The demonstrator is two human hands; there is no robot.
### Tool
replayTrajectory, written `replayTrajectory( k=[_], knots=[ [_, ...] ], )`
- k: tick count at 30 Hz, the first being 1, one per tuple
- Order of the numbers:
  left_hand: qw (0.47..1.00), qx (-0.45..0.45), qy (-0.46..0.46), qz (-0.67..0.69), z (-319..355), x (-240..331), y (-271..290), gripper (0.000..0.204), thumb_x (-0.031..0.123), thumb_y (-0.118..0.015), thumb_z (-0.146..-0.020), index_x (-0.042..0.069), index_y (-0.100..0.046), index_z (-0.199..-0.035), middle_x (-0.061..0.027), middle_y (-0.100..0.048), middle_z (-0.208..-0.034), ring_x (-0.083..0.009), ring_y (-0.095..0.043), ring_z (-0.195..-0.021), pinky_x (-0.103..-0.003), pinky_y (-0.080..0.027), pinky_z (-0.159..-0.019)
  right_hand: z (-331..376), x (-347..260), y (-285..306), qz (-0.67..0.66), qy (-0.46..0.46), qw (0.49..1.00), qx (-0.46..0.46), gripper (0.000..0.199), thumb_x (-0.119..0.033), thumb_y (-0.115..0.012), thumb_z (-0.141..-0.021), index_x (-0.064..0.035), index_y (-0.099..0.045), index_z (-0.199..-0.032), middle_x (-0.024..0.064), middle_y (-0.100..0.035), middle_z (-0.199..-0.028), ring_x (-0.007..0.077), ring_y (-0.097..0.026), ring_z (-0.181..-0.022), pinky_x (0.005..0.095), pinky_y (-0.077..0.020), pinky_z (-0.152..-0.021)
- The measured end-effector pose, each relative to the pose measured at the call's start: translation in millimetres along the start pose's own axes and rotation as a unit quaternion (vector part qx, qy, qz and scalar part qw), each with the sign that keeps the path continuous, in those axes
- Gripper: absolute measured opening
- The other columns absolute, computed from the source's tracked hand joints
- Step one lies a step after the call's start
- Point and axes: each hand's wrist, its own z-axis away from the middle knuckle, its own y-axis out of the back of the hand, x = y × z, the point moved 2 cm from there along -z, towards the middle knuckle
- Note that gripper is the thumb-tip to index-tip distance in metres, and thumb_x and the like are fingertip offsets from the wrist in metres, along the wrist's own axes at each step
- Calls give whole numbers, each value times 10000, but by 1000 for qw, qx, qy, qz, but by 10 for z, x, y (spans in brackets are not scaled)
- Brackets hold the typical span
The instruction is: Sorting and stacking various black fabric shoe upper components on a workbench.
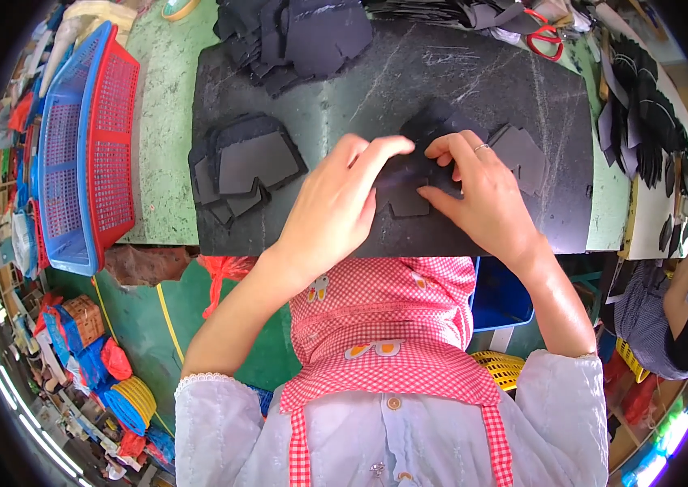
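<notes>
On a dark cutting-board-like slab, both my hands work at a dark, flat cut piece (405, 203) with a notched lower edge. My left hand (342, 195) comes in from the left, its index finger reaching over the piece and its thumb tucked near the edge. My right hand (480, 188), with a ring on one finger, has its fingers curled and its thumb at the piece's right side. A blacker piece (435, 118) lies just beyond my fingertips. Where the fingers meet the dark material, the edges blend together.
The black slab (344, 114) covers the green table (161, 122). Stacked grey cut pieces (256, 162) lie left, others (520, 158) right, a larger pile (319, 36) at the far side. Red scissors (545, 42) lie far right; red and blue baskets (108, 146) stand left. Another person (660, 316) is at right.
</notes>
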Motion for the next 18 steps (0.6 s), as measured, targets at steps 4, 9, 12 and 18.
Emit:
replayTrajectory(
  k=[4, 9, 12, 18],
  knots=[
    [985, 90, 61, 137, 193, -119, 465, 646, -143, -629, -834, 86, -582, -1436, -66, -569, -1433, -238, -573, -1341, -392, -502, -1111, 69, 105, 153, -156, -3, 987, -30, 365, -52, -795, -857, -48, -673, -1200, 96, -659, -1104, 233, -669, -918, 345, -558, -822],
    [962, 154, 1, -226, 53, -33, 554, 554, 59, -739, -853, 141, -645, -1393, -157, -556, -1427, -369, -540, -1312, -492, -421, -1144, 210, 474, 584, -20, -130, 985, 109, 359, -30, -740, -890, -74, -714, -1245, 73, -679, -1115, 195, -643, -917, 335, -544, -818],
    [988, 54, -103, -104, -173, 325, -86, 518, 204, -756, -914, 112, -635, -1409, -153, -526, -1520, -363, -508, -1400, -511, -385, -1192, 305, 633, 629, 185, -67, 972, 128, 364, -90, -779, -864, -88, -719, -1223, 103, -677, -1155, 310, -633, -1069, 426, -511, -969],
    [983, -60, -143, -103, -65, -2, -270, 360, 173, -750, -922, 137, -706, -1277, -76, -593, -1501, -313, -472, -1483, -576, -332, -1238, 278, 696, 615, 150, -43, 979, 134, 357, -90, -798, -838, -89, -698, -1181, 100, -672, -1162, 313, -622, -1111, 424, -503, -984]
  ],
)
